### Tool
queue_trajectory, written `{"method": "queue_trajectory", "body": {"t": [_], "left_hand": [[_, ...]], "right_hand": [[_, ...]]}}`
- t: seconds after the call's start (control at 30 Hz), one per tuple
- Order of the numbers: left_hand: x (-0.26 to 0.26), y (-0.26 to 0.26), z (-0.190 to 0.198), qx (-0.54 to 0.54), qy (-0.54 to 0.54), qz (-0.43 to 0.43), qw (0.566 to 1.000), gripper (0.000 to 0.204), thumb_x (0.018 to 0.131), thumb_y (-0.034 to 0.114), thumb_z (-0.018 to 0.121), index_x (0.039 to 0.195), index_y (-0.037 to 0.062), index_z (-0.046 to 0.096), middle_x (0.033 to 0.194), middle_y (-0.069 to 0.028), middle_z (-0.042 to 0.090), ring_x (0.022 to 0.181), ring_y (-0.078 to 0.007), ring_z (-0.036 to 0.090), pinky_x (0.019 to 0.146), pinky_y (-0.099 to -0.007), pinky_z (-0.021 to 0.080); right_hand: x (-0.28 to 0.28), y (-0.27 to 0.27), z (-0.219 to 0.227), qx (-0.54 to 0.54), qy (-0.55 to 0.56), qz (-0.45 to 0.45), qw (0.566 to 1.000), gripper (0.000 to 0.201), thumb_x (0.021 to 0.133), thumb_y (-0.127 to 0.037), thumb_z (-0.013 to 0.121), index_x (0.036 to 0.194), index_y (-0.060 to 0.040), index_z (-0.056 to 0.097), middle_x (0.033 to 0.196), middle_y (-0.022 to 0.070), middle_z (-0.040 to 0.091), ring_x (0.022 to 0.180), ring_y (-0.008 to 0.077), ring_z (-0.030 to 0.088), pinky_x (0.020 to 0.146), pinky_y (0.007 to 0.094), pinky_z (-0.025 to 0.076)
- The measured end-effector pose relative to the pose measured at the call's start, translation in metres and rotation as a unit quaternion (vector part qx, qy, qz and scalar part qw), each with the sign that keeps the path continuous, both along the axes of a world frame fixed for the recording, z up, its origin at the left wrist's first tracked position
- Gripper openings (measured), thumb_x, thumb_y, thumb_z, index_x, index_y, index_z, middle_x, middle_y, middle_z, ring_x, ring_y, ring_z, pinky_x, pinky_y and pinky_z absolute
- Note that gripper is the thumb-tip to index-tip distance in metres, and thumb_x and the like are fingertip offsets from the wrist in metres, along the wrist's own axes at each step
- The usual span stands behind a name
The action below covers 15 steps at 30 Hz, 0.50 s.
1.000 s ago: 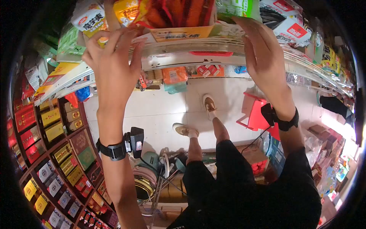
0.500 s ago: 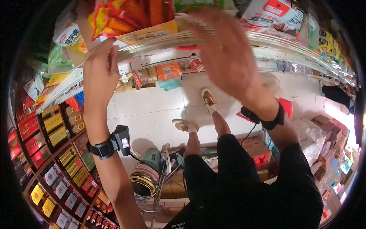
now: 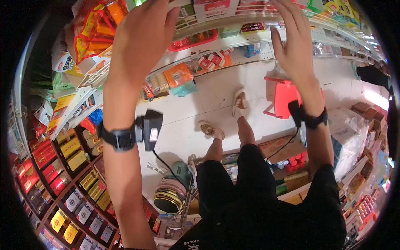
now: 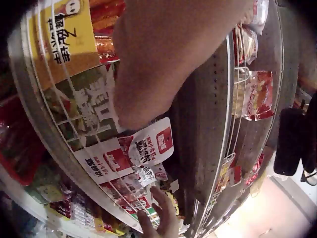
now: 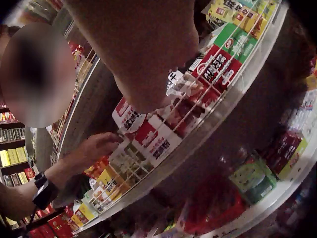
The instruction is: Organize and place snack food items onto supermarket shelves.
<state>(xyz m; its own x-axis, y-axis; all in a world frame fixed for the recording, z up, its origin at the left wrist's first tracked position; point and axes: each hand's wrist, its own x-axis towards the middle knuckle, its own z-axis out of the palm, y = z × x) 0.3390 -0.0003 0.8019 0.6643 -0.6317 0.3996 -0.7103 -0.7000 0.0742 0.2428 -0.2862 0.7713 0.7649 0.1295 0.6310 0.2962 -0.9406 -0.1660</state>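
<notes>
In the head view my left hand (image 3: 143,39) reaches over the shelf's wire rail, right of the orange snack packets (image 3: 98,31); its fingertips are cut off. The right wrist view shows that left hand (image 5: 101,146) with fingers extended beside a green-and-white box (image 5: 131,161). My right hand (image 3: 293,46) is at the rail farther right, thumb apart from its fingers. Between the hands in the left wrist view stand a red-and-white box (image 4: 106,161) and a white packet (image 4: 151,141). The right hand's fingers (image 4: 161,206) lie loosely bent near packets; contact is unclear.
A lower shelf holds a red tray (image 3: 193,40) and small packs. A red stool (image 3: 285,100) stands on the tiled floor (image 3: 179,133). Boxed goods fill a compartmented rack (image 3: 62,183) at left. Round stools (image 3: 168,200) stand near the legs.
The head view has shifted along the shelf, with the orange packets now farther left. My left hand has moved right past them, and my right hand has swung out to the right.
</notes>
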Motion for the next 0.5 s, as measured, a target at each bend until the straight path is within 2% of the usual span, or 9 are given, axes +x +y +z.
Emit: {"method": "queue_trajectory", "body": {"t": [0.03, 0.07, 0.17, 0.2, 0.3, 0.33, 0.37, 0.43, 0.5], "left_hand": [[0.005, -0.008, -0.003, 0.023, 0.077, 0.021, 0.997, 0.035, 0.100, 0.026, 0.063, 0.128, 0.0056, 0.061, 0.113, -0.0258, 0.070, 0.105, -0.0469, 0.066, 0.089, -0.0518, 0.052], [0.012, -0.008, -0.012, 0.021, 0.044, 0.004, 0.999, 0.031, 0.100, 0.026, 0.062, 0.124, 0.0049, 0.062, 0.106, -0.0280, 0.070, 0.100, -0.0495, 0.066, 0.086, -0.0542, 0.052], [0.012, -0.012, -0.002, 0.023, 0.134, 0.031, 0.990, 0.032, 0.102, 0.027, 0.061, 0.125, 0.0046, 0.062, 0.107, -0.0271, 0.070, 0.102, -0.0486, 0.066, 0.087, -0.0534, 0.052], [0.011, -0.015, -0.003, 0.033, 0.061, 0.024, 0.997, 0.033, 0.103, 0.027, 0.060, 0.127, 0.0048, 0.062, 0.107, -0.0268, 0.071, 0.102, -0.0483, 0.066, 0.085, -0.0535, 0.052], [0.005, -0.021, -0.003, 0.071, 0.077, 0.081, 0.991, 0.035, 0.103, 0.026, 0.059, 0.130, 0.0039, 0.061, 0.110, -0.0268, 0.071, 0.102, -0.0481, 0.066, 0.085, -0.0528, 0.053], [0.010, -0.021, -0.012, 0.012, -0.003, 0.016, 1.000, 0.026, 0.101, 0.020, 0.060, 0.122, 0.0057, 0.061, 0.082, -0.0265, 0.068, 0.083, -0.0494, 0.065, 0.072, -0.0581, 0.051], [0.010, -0.019, -0.019, 0.013, 0.002, 0.008, 1.000, 0.026, 0.101, 0.020, 0.060, 0.122, 0.0057, 0.061, 0.082, -0.0265, 0.068, 0.083, -0.0494, 0.065, 0.072, -0.0581, 0.051], [-0.003, -0.023, -0.014, 0.014, 0.049, 0.073, 0.996, 0.029, 0.100, 0.018, 0.061, 0.126, 0.0034, 0.061, 0.098, -0.0263, 0.071, 0.093, -0.0476, 0.067, 0.080, -0.0535, 0.052], [-0.014, -0.026, -0.029, -0.073, -0.102, 0.014, 0.992, 0.033, 0.098, 0.015, 0.064, 0.126, -0.0010, 0.061, 0.114, -0.0252, 0.069, 0.105, -0.0439, 0.066, 0.091, -0.0492, 0.051]], "right_hand": [[0.006, -0.003, 0.006, -0.018, 0.028, 0.018, 0.999, 0.046, 0.087, -0.003, 0.066, 0.132, 0.0025, 0.058, 0.132, 0.0242, 0.058, 0.127, 0.0418, 0.055, 0.109, 0.0504, 0.043], [0.016, -0.011, -0.003, 0.006, -0.005, 0.080, 0.997, 0.050, 0.079, 0.006, 0.062, 0.129, 0.0032, 0.058, 0.130, 0.0244, 0.057, 0.126, 0.0461, 0.052, 0.108, 0.0501, 0.043], [0.015, -0.011, -0.003, 0.034, 0.062, 0.048, 0.996, 0.051, 0.080, 0.004, 0.062, 0.131, 0.0024, 0.058, 0.129, 0.0228, 0.058, 0.125, 0.0461, 0.053, 0.109, 0.0518, 0.043], [0.017, -0.013, -0.006, 0.037, 0.061, 0.045, 0.996, 0.051, 0.080, 0.004, 0.062, 0.131, 0.0024, 0.058, 0.129, 0.0228, 0.058, 0.125, 0.0461, 0.053, 0.109, 0.0518, 0.043], [0.016, -0.019, -0.021, 0.031, 0.023, 0.064, 0.997, 0.052, 0.082, 0.002, 0.060, 0.134, -0.0013, 0.058, 0.133, 0.0217, 0.058, 0.126, 0.0463, 0.052, 0.111, 0.0530, 0.042], [0.007, -0.016, -0.023, 0.038, 0.017, 0.064, 0.997, 0.052, 0.083, 0.001, 0.061, 0.134, -0.0032, 0.058, 0.140, 0.0210, 0.055, 0.130, 0.0455, 0.050, 0.114, 0.0533, 0.040], [-0.002, -0.019, -0.029, 0.045, 0.013, 0.062, 0.997, 0.052, 0.083, -0.001, 0.062, 0.135, -0.0051, 0.059, 0.147, 0.0203, 0.052, 0.134, 0.0448, 0.048, 0.116, 0.0535, 0.038], [-0.017, -0.036, -0.061, 0.042, 0.007, 0.046, 0.998, 0.048, 0.083, -0.007, 0.066, 0.130, -0.0046, 0.064, 0.134, 0.0202, 0.060, 0.125, 0.0403, 0.057, 0.107, 0.0490, 0.047], [-0.050, -0.042, -0.101, 0.082, 0.052, 0.056, 0.994, 0.050, 0.082, -0.006, 0.064, 0.132, -0.0039, 0.063, 0.138, 0.0206, 0.057, 0.129, 0.0409, 0.055, 0.110, 0.0490, 0.046]]}}
